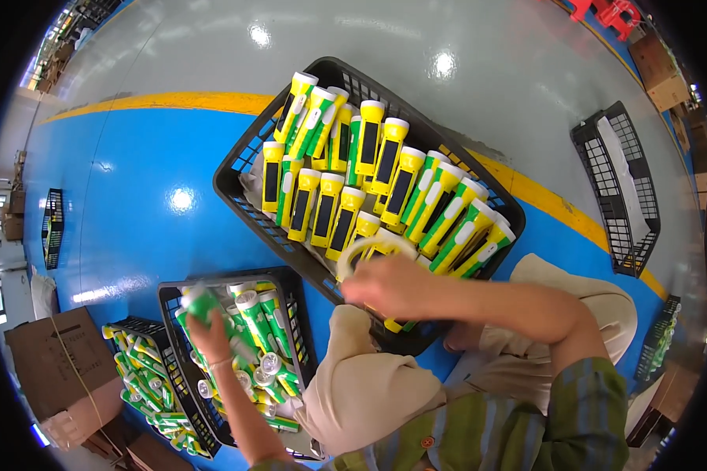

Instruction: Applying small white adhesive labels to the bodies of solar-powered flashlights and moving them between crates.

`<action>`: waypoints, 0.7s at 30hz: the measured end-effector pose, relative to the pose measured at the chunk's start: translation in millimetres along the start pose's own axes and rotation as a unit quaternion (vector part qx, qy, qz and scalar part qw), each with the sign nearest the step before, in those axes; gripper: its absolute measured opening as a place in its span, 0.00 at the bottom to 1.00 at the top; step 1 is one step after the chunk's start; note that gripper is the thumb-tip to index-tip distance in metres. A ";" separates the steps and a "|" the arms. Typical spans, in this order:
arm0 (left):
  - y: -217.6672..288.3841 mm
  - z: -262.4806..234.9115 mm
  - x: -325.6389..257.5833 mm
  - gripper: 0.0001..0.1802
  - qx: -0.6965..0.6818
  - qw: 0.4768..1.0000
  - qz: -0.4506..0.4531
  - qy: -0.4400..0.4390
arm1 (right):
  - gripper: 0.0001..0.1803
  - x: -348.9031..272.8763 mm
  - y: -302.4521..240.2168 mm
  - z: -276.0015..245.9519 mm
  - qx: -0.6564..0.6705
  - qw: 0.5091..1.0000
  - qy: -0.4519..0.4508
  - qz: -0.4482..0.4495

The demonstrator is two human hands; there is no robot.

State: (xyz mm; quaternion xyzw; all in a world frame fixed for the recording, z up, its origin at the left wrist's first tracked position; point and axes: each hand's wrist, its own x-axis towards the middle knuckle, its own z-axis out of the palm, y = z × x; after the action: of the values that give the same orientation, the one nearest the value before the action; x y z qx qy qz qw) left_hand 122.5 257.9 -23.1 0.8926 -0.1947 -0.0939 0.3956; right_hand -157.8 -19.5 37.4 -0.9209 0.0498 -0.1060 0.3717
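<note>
My right hand [393, 286] is closed around a yellow flashlight [363, 251] at the near edge of a large black crate [243, 161] packed with rows of yellow and green flashlights [385, 184]. My left hand [208, 334] grips a green flashlight [202, 304], blurred by motion, over a smaller black crate [169, 310] at my lower left that holds several loose green and yellow flashlights [263, 345]. My knees in beige trousers [361, 385] sit between the two crates.
A third black crate [137, 326] of flashlights stands left of the small one, with a cardboard box [51, 361] beside it. A black crate [617, 188] stands at the right on a blue floor with a yellow stripe [173, 102]. Cardboard boxes [660, 67] sit far right.
</note>
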 end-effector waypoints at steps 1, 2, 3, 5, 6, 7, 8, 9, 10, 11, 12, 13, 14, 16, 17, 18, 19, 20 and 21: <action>9.1 -18.3 -13.6 0.19 0.136 0.990 0.015 0.020 | 0.02 -1.0 14.2 -14.3 0.012 0.999 0.015 0.029; -10.7 -39.3 -25.1 0.22 0.231 0.972 0.036 0.019 | 0.03 -0.6 23.2 -27.1 0.010 0.997 0.041 0.064; -24.4 -54.0 -40.8 0.24 0.328 0.942 -0.066 -0.019 | 0.04 2.2 30.7 -37.0 -0.008 0.996 0.049 0.078; -26.3 -54.6 -50.6 0.27 0.414 0.893 -0.166 -0.061 | 0.04 7.9 42.3 -56.5 -0.008 0.993 0.080 0.084; -12.6 -39.5 -54.1 0.28 0.477 0.879 -0.011 0.021 | 0.04 9.9 45.3 -67.4 -0.019 0.992 0.096 0.081; 3.1 -25.3 -60.3 0.30 0.526 0.833 0.139 0.102 | 0.04 12.4 47.3 -75.4 -0.026 0.991 0.110 0.077; 31.0 1.5 -56.1 0.31 0.406 0.894 0.176 0.066 | 0.04 12.9 50.7 -85.4 -0.031 0.990 0.104 0.087; 69.1 41.3 -46.6 0.33 0.273 0.938 0.210 0.028 | 0.04 9.6 53.9 -96.7 -0.040 0.989 0.098 0.100; 108.1 84.0 -44.7 0.32 0.182 0.947 0.261 -0.052 | 0.04 5.0 55.5 -106.9 -0.039 0.986 0.115 0.111; 137.9 126.7 -45.2 0.29 0.054 0.947 0.258 -0.183 | 0.04 1.7 57.4 -113.5 -0.046 0.985 0.115 0.116; 170.7 163.4 -52.8 0.27 0.005 0.924 0.213 -0.317 | 0.04 -1.0 57.0 -119.8 -0.056 0.983 0.123 0.126; 179.3 198.2 -69.5 0.28 -0.081 0.894 0.178 -0.404 | 0.04 2.5 51.4 -123.7 -0.060 0.982 0.129 0.126; 189.6 227.6 -87.5 0.30 -0.106 0.857 0.212 -0.457 | 0.04 4.5 47.3 -124.7 -0.064 0.983 0.134 0.107; 213.7 285.9 -122.3 0.33 -0.111 0.813 0.330 -0.467 | 0.05 -4.3 43.3 -128.1 -0.074 0.982 0.119 0.125; 213.0 306.5 -131.0 0.34 -0.098 0.802 0.354 -0.472 | 0.05 -6.8 40.4 -128.8 -0.075 0.982 0.107 0.135; 206.5 317.9 -132.8 0.34 -0.105 0.799 0.357 -0.472 | 0.05 -12.5 39.1 -130.2 -0.081 0.980 0.107 0.146; 201.7 325.3 -131.2 0.37 -0.092 0.796 0.370 -0.470 | 0.05 -17.1 39.8 -130.3 -0.086 0.980 0.104 0.145; 194.4 328.9 -128.8 0.40 -0.075 0.795 0.380 -0.466 | 0.05 -19.5 40.1 -129.0 -0.083 0.981 0.109 0.135; 197.4 320.7 -119.9 0.40 -0.076 0.797 0.381 -0.463 | 0.05 -23.4 44.7 -130.3 -0.081 0.982 0.117 0.126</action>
State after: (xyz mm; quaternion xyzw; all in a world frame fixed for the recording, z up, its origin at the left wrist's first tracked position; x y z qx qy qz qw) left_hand -143.4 -27.0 -89.6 0.5634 -0.6714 -0.3517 0.3288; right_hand -211.4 -135.4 93.9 -0.9157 0.2166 -0.1610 0.2979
